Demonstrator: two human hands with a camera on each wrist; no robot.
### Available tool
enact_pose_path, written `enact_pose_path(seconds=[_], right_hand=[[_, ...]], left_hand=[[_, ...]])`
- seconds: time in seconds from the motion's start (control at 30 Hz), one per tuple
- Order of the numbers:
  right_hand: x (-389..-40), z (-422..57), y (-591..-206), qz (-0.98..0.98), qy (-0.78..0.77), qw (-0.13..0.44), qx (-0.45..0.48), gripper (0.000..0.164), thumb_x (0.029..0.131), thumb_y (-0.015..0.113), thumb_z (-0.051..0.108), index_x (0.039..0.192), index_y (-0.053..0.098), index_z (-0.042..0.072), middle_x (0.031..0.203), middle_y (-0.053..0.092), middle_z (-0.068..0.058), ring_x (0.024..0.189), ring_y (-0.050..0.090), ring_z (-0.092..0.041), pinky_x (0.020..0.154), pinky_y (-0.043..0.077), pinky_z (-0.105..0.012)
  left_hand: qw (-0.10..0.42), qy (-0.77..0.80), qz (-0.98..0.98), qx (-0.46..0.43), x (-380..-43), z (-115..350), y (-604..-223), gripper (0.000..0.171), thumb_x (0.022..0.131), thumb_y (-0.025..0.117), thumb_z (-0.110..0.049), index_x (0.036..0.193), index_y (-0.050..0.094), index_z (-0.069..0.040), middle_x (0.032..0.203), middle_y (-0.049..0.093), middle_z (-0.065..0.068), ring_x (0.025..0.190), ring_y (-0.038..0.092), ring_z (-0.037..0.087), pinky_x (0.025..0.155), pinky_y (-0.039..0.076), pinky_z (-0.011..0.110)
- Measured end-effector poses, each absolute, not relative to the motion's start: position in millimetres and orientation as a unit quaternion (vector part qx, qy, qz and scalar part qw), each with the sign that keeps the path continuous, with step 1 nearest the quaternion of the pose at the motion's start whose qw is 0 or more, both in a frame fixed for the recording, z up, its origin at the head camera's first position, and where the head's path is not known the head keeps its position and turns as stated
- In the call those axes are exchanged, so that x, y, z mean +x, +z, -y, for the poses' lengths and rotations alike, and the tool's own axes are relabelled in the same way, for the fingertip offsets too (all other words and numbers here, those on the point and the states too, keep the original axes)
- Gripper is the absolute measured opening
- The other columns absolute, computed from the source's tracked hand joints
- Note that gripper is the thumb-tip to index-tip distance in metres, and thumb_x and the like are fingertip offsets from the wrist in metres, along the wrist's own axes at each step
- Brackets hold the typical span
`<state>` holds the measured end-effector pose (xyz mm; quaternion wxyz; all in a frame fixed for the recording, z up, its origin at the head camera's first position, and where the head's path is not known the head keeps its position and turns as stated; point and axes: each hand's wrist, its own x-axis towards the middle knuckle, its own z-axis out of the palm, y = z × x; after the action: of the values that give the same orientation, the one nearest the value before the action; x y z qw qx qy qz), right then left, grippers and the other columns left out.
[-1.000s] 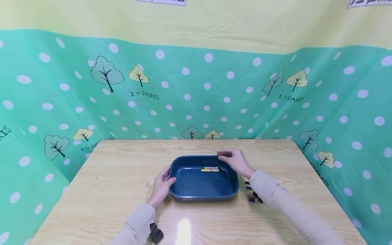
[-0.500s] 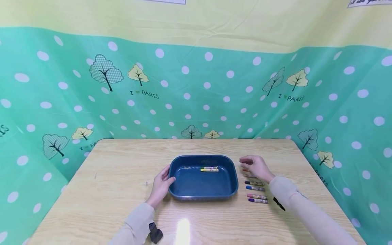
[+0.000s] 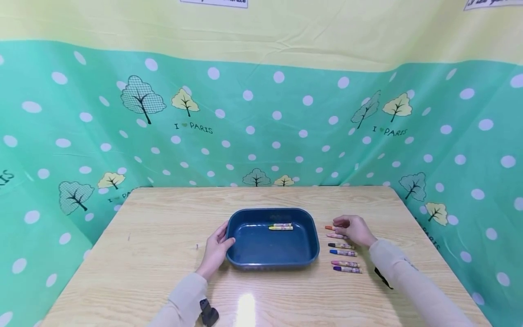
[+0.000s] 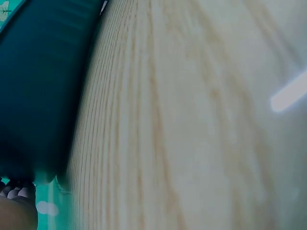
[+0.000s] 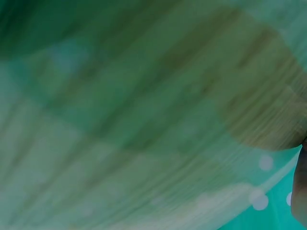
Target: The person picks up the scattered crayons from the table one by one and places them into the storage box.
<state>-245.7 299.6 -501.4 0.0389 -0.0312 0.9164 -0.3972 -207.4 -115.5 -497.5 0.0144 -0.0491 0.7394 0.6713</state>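
Note:
A dark blue tray (image 3: 273, 245) sits mid-table. My left hand (image 3: 215, 250) grips its left rim, thumb over the edge and fingers along the outer wall. Inside the tray lie a green crayon (image 3: 282, 225) and a yellow crayon (image 3: 280, 228). Right of the tray, my right hand (image 3: 356, 230) is low over an orange crayon (image 3: 328, 227), its fingers and thumb on both sides of it; whether they pinch it is hidden. Below it lie a pale pink crayon (image 3: 336, 236), a black crayon (image 3: 341, 245), a blue crayon (image 3: 343, 252), a pink crayon (image 3: 345, 263) and a purple crayon (image 3: 347, 270).
The wooden table (image 3: 135, 272) spreads around the tray. A green dotted curtain (image 3: 229, 118) hangs at the back and sides. A tiny pale scrap (image 3: 197, 246) lies left of my left hand. The right wrist view shows mainly a blurred wooden tabletop.
My right hand has moved from above the tray's far right rim rightward and down to the orange crayon. The left hand stays on the tray, and both crayons inside lie as before.

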Motion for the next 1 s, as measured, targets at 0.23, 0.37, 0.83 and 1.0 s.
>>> enact_pose_path(seconds=[0.23, 0.37, 0.83, 1.0], right_hand=[[-246, -295, -503, -0.927, -0.374, 0.022, -0.029, 0.022, 0.08, 0.066, 0.003, 0.102, 0.066, -0.001, 0.091, 0.068, -0.009, 0.081, 0.062, -0.017, 0.069, 0.054, -0.029], [-246, -293, -497, -0.92, -0.39, 0.028, -0.013, 0.023, 0.083, 0.065, 0.008, 0.105, 0.065, 0.002, 0.094, 0.067, -0.009, 0.085, 0.061, -0.018, 0.072, 0.054, -0.03], [-243, -246, -439, -0.897, -0.436, -0.023, -0.061, 0.028, 0.082, 0.068, 0.02, 0.106, 0.067, 0.005, 0.102, 0.068, -0.012, 0.089, 0.065, -0.021, 0.074, 0.057, -0.028], [-242, -210, -429, -0.886, -0.458, 0.002, -0.075, 0.025, 0.081, 0.068, 0.015, 0.105, 0.068, 0.006, 0.103, 0.068, -0.01, 0.089, 0.065, -0.019, 0.075, 0.057, -0.028]], left_hand=[[0.013, 0.673, -0.738, -0.047, -206, 116, -497, 0.057, 0.084, 0.053, 0.004, 0.139, 0.036, -0.001, 0.142, 0.035, 0.024, 0.13, 0.036, 0.037, 0.105, 0.035, 0.042], [0.013, 0.675, -0.736, -0.045, -205, 116, -497, 0.057, 0.084, 0.053, 0.005, 0.139, 0.036, 0.0, 0.142, 0.034, 0.025, 0.13, 0.036, 0.038, 0.105, 0.035, 0.042], [0.014, 0.679, -0.733, -0.043, -208, 116, -496, 0.057, 0.084, 0.054, 0.004, 0.139, 0.037, -0.002, 0.143, 0.035, 0.021, 0.13, 0.036, 0.036, 0.105, 0.036, 0.041], [0.016, 0.681, -0.731, -0.043, -208, 115, -498, 0.057, 0.084, 0.053, 0.005, 0.139, 0.037, -0.002, 0.143, 0.035, 0.022, 0.13, 0.036, 0.036, 0.105, 0.036, 0.041]])
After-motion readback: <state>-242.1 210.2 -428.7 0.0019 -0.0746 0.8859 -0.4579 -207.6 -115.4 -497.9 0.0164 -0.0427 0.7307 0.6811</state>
